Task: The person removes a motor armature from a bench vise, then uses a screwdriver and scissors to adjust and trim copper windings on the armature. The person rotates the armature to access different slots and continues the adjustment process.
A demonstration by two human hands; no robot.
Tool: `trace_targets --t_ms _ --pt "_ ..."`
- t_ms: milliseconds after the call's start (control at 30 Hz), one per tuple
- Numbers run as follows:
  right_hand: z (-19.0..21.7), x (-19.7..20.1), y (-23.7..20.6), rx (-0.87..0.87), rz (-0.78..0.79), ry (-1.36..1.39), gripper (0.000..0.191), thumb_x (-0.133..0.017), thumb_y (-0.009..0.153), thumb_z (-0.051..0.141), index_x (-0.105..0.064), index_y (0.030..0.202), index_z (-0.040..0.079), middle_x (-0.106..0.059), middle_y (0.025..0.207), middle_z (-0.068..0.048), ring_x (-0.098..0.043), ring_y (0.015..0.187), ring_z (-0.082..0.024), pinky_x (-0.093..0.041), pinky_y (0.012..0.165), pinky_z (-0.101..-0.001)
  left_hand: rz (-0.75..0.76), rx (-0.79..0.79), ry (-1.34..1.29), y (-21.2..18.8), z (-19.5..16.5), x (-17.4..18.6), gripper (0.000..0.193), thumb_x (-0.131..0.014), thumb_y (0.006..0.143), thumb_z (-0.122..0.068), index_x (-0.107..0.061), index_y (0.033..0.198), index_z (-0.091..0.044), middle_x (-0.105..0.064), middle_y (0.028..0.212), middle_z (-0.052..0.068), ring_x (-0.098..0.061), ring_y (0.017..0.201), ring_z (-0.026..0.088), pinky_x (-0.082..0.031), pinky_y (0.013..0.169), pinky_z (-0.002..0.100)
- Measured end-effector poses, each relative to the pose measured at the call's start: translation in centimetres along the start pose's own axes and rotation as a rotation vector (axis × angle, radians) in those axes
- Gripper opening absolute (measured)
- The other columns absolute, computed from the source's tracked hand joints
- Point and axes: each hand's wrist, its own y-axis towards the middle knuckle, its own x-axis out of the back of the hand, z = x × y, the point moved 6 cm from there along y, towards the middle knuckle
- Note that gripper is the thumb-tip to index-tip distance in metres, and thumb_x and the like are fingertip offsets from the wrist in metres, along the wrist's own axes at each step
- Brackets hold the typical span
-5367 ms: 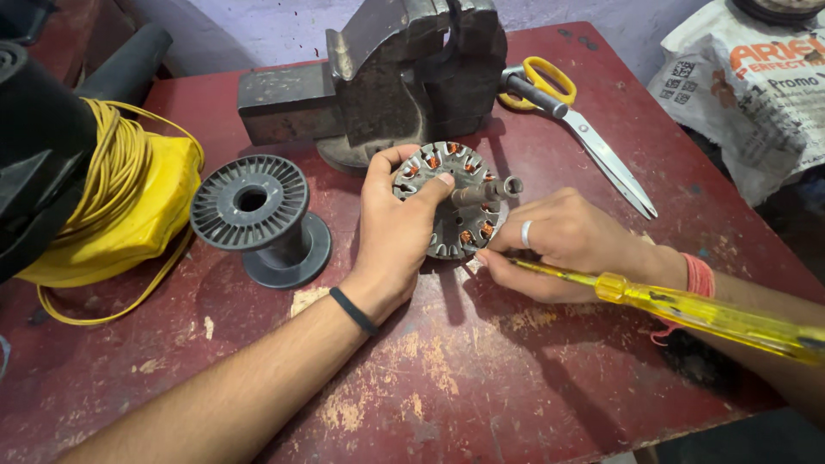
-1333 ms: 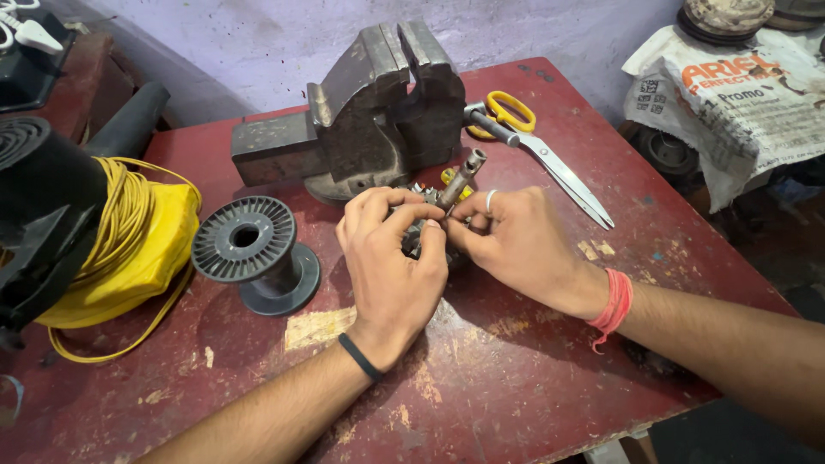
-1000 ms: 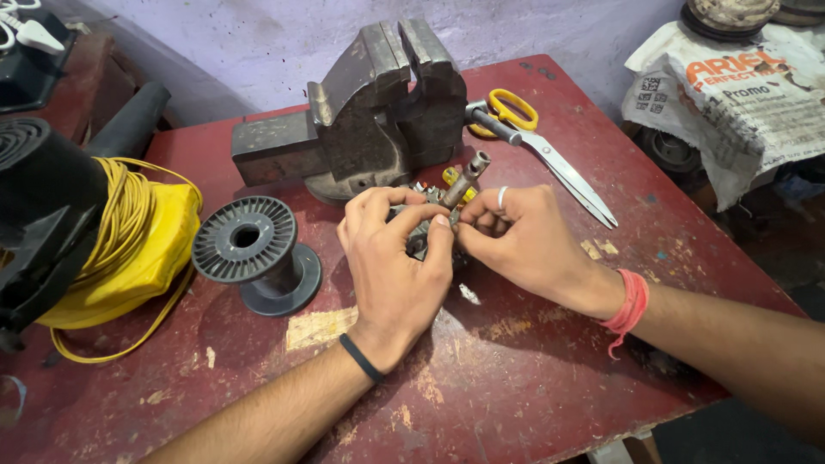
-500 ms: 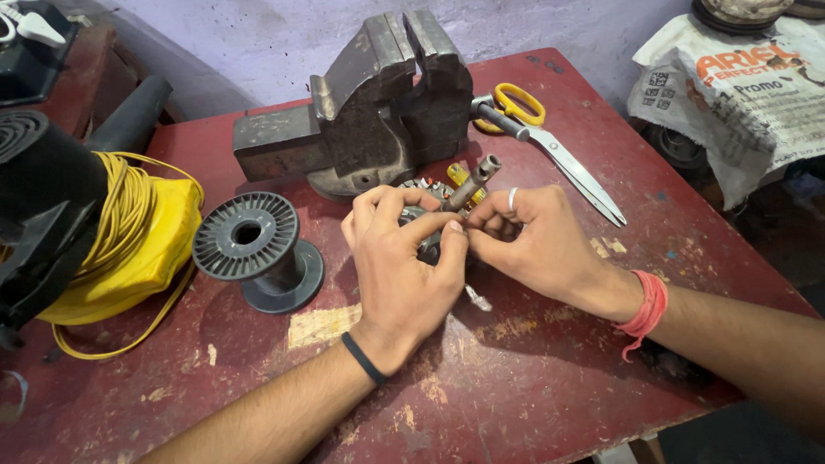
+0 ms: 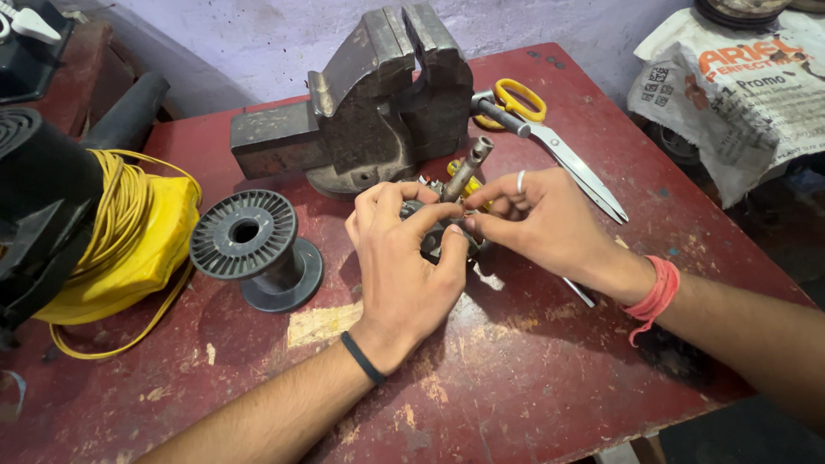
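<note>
A small motor stator [image 5: 436,241] with a grey metal shaft [image 5: 468,167] sticking up sits on the red table [image 5: 516,369], just in front of the vise. My left hand [image 5: 404,266], with a black band on the wrist, is cupped over it from the near side and hides most of it. From the right, my right hand [image 5: 541,219], with a ring and a red wrist thread, pinches the stator's edge with fingertips and thumb. A yellow-handled screwdriver [image 5: 469,186] lies under my right hand, mostly hidden.
A heavy grey bench vise [image 5: 378,103] stands behind the hands. Yellow-handled scissors [image 5: 550,142] lie to its right. A black empty spool [image 5: 253,249] and a yellow wire coil [image 5: 129,232] are at the left. A printed plastic bag [image 5: 739,94] lies off the table's right edge.
Five seconds ago my right hand held the yellow screwdriver against the flat-lying stator. Now the screwdriver is down and both hands close around the stator. They hardly moved in the last second.
</note>
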Motion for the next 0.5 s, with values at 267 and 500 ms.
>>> trace_targets --t_ms 267,500 --pt "0.4 -0.6 -0.1 0.015 0.041 0.123 0.017 -0.071 0.091 0.009 -0.078 0.103 -0.002 -0.076 0.08 0.004 -0.066 0.07 0.0 -0.052 0.06 -0.0184 -0.027 0.028 0.005 0.1 0.2 0.0 0.012 -0.073 0.083 -0.017 -0.079 0.092 -0.011 -0.065 0.107 0.006 -0.051 0.119 0.029 -0.034 0.105 0.046" --pt "2.0 0.1 -0.6 0.123 -0.057 0.02 0.011 -0.072 0.092 0.009 -0.077 0.095 0.0 -0.072 0.077 0.002 -0.06 0.068 0.0 -0.047 0.058 -0.0198 -0.043 0.016 0.033 0.1 0.2 0.0 0.009 -0.079 0.085 -0.019 -0.075 0.091 -0.012 -0.066 0.101 0.003 -0.053 0.116 0.028 -0.035 0.104 0.045"
